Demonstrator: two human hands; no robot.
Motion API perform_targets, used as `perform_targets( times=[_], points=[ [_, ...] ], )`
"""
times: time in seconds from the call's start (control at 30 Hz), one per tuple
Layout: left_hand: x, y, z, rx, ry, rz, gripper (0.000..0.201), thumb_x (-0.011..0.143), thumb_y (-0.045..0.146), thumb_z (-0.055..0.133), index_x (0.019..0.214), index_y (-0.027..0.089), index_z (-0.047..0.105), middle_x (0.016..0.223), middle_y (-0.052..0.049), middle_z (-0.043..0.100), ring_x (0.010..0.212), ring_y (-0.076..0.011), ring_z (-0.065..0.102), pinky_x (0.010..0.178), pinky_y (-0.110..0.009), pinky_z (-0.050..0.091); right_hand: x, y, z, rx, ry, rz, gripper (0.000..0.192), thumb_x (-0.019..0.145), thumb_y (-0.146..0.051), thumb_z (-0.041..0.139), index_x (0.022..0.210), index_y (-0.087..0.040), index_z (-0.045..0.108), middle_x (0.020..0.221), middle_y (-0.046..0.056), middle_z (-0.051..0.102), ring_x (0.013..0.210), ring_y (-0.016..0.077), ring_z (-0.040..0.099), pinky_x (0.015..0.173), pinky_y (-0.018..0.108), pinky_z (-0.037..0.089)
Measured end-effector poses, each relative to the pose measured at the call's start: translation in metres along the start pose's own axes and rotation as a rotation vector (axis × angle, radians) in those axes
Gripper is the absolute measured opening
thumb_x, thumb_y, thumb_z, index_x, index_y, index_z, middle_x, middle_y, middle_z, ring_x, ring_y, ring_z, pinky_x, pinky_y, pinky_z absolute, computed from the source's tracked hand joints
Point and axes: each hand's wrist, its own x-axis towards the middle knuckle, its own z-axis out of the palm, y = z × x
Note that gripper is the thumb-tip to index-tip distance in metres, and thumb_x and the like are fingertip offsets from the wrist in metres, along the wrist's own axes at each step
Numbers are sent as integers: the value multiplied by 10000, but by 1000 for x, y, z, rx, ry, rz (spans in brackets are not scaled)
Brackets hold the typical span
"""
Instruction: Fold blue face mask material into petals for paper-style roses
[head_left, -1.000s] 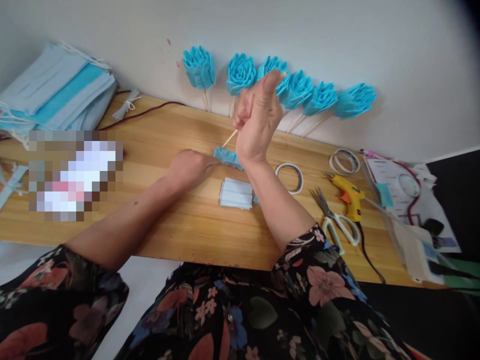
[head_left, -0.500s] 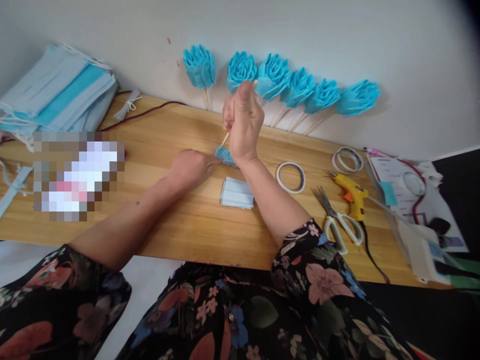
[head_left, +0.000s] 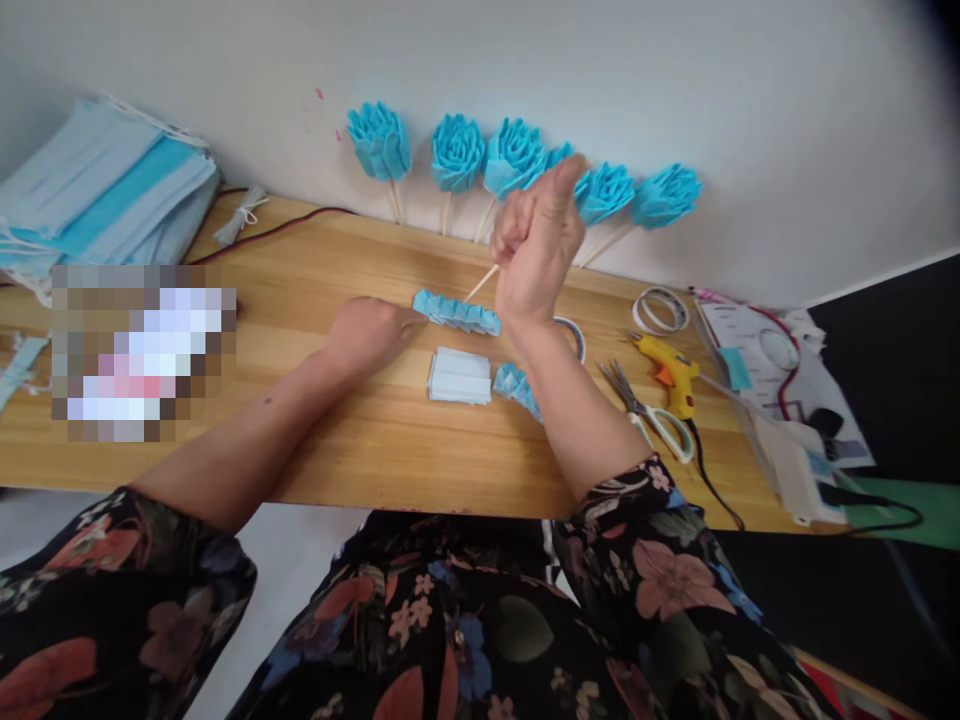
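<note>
A blue pleated fabric strip (head_left: 454, 314) lies flat on the wooden table. My left hand (head_left: 371, 340) rests at its left end, fingers curled and the fingertips pressed to that end. Above the strip, my right hand (head_left: 541, 240) is closed in a fist around a thin wooden stick (head_left: 480, 285), thumb up. The stick slants down, its lower tip at the strip's upper edge near the middle. A stack of pale blue folded pieces (head_left: 460, 377) sits just below. Another blue pleated strip (head_left: 516, 388) is partly hidden by my right forearm.
Several blue fabric flowers (head_left: 457, 152) on sticks lean against the wall. To the right lie tape rolls (head_left: 660, 311), a yellow glue gun (head_left: 679, 375), scissors (head_left: 649, 415) and a power strip (head_left: 795, 480). Face masks (head_left: 112, 190) are piled at the left, near a blurred-out object (head_left: 150, 350).
My right hand has moved right with the stick, whose tip has gone from the strip's left end to near its middle. The view has shifted slightly; the second blue strip now shows.
</note>
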Motion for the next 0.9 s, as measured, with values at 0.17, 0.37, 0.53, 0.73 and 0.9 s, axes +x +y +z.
perform_targets(
  times=[0.17, 0.37, 0.53, 0.73, 0.9],
  points=[
    [0, 0, 0, 14, 17, 20, 425, 966, 261, 405, 1199, 273, 760, 1001, -95, 797, 880, -259, 731, 756, -339, 499, -5, 6, 11, 24, 1, 28, 671, 816, -894, 202, 617, -254, 207, 535, -50, 246, 442, 125, 315, 416, 296, 315],
    [-1, -1, 4, 0, 146, 51, 428, 922, 231, 420, 1146, 273, 782, 855, -76, 794, 758, -217, 704, 708, -311, 495, -13, 29, 12, -18, -110, 41, 693, 773, -932, 199, 667, -249, 146, 538, -56, 240, 454, 109, 346, 429, 292, 359],
    [0, 11, 6, -56, 197, 85, 421, 927, 233, 422, 1151, 257, 778, 769, -81, 767, 707, -219, 685, 765, -354, 505, -18, 34, 12, 27, -108, 15, 693, 776, -932, 179, 672, -248, 141, 524, -58, 211, 460, 111, 331, 440, 297, 360],
    [3, 14, 8, 34, 101, 105, 413, 924, 232, 427, 1134, 276, 780, 777, -66, 773, 702, -219, 690, 751, -348, 497, -16, 12, 15, -38, -55, 51, 696, 757, -936, 113, 638, -254, 184, 556, -43, 238, 462, 127, 325, 463, 312, 346],
    [5, 12, 11, 45, 116, 96, 439, 923, 223, 415, 1174, 285, 770, 795, -68, 782, 708, -219, 693, 740, -343, 498, -6, 3, 17, 105, 37, 18, 682, 816, -901, 218, 628, -248, 165, 521, -48, 209, 436, 115, 285, 409, 297, 288]
  ],
)
